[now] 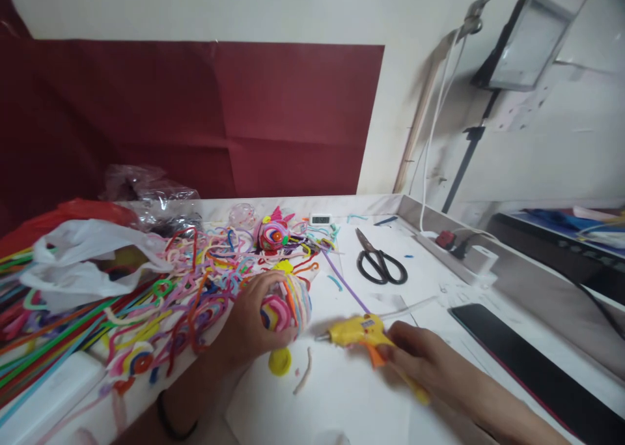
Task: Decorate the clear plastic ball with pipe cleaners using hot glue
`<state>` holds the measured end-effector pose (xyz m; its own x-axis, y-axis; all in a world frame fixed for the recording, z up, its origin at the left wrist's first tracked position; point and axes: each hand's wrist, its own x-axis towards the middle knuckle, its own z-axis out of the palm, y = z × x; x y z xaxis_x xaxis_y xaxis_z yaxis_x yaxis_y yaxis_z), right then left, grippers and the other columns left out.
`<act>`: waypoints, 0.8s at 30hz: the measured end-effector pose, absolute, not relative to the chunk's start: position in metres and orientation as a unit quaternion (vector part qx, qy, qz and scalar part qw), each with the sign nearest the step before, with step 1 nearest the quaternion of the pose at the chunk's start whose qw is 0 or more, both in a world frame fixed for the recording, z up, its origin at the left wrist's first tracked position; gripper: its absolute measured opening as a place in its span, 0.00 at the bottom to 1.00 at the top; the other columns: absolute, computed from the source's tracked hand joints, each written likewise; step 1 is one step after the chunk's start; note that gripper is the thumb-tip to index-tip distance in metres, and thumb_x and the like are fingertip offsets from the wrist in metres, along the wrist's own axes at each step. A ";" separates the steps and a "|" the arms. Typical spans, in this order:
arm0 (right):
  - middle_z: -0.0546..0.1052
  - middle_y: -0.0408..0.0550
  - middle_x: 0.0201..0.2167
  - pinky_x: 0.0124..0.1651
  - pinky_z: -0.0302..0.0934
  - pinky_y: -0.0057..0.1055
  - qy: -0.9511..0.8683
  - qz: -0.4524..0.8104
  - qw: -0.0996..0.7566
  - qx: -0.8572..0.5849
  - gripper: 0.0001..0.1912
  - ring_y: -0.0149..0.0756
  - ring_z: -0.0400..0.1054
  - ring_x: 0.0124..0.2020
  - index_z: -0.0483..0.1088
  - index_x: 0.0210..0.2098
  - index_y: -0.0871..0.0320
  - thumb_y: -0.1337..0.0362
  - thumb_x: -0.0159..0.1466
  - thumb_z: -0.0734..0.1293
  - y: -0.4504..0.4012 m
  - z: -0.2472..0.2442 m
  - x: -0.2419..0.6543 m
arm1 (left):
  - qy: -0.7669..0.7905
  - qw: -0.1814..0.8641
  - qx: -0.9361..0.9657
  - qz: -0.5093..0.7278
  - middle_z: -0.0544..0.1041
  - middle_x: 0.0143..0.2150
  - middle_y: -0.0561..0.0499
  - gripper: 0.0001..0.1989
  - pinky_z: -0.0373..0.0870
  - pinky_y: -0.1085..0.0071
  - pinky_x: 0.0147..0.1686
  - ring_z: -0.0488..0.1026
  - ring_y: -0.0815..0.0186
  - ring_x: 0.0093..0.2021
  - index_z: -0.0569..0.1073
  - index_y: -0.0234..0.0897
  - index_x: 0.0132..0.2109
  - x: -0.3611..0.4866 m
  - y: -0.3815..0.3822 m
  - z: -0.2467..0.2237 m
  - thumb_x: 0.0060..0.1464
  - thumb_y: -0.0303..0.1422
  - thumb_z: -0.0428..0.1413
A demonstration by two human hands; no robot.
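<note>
My left hand [249, 315] is wrapped round a ball covered in coiled, multicoloured pipe cleaners [297, 301]; part of it is hidden behind my fingers. In my right hand [424, 354] is a yellow glue gun [356, 330] with an orange trigger. Its metal nozzle points left at the ball and stands a little apart from it. A clear glue stick [410, 307] appears to trail from behind the gun. Below the ball, on a white sheet [332, 399], lie a yellow coiled disc [280, 361] and a short pale pipe cleaner piece [303, 371].
Black-handled scissors [381, 266] lie behind the glue gun. A tangle of pipe cleaners [205, 262], a finished-looking colourful fish shape [274, 233] and a white plastic bag [88, 256] fill the left. At right are a black phone-like slab [532, 367] and a power strip [459, 259].
</note>
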<state>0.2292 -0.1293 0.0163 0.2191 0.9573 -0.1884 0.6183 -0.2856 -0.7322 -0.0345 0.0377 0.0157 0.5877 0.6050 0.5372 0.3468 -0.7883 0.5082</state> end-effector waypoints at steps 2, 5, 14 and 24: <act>0.70 0.43 0.23 0.28 0.53 0.29 -0.503 0.398 0.355 -0.680 0.22 0.33 0.61 0.24 0.64 0.30 0.56 0.42 0.61 0.63 -0.134 0.021 0.226 | 0.275 0.192 0.869 0.362 0.73 0.57 0.41 0.35 0.66 0.52 0.60 0.70 0.49 0.59 0.66 0.39 0.55 -0.034 0.038 0.015 0.37 0.30 0.66; 0.71 0.41 0.22 0.29 0.56 0.28 -0.434 0.457 0.483 -0.609 0.26 0.31 0.62 0.23 0.67 0.34 0.57 0.38 0.59 0.67 -0.139 0.032 0.218 | 0.280 0.208 0.864 0.362 0.73 0.58 0.43 0.35 0.64 0.53 0.61 0.69 0.50 0.60 0.66 0.40 0.56 -0.034 0.038 0.013 0.38 0.30 0.66; 0.73 0.43 0.24 0.21 0.58 0.26 -0.390 0.351 0.569 -0.633 0.27 0.29 0.64 0.19 0.72 0.33 0.59 0.42 0.48 0.76 -0.119 0.043 0.186 | 0.315 0.255 0.843 0.355 0.74 0.57 0.44 0.34 0.63 0.56 0.61 0.69 0.50 0.61 0.68 0.39 0.54 -0.033 0.032 0.025 0.36 0.29 0.65; 0.76 0.46 0.31 0.21 0.60 0.26 -0.494 0.351 0.536 -0.588 0.24 0.32 0.70 0.23 0.66 0.41 0.58 0.47 0.55 0.71 -0.094 0.053 0.182 | 0.338 0.273 0.833 0.342 0.74 0.57 0.44 0.35 0.62 0.55 0.60 0.69 0.50 0.59 0.67 0.39 0.54 -0.030 0.032 0.028 0.35 0.30 0.65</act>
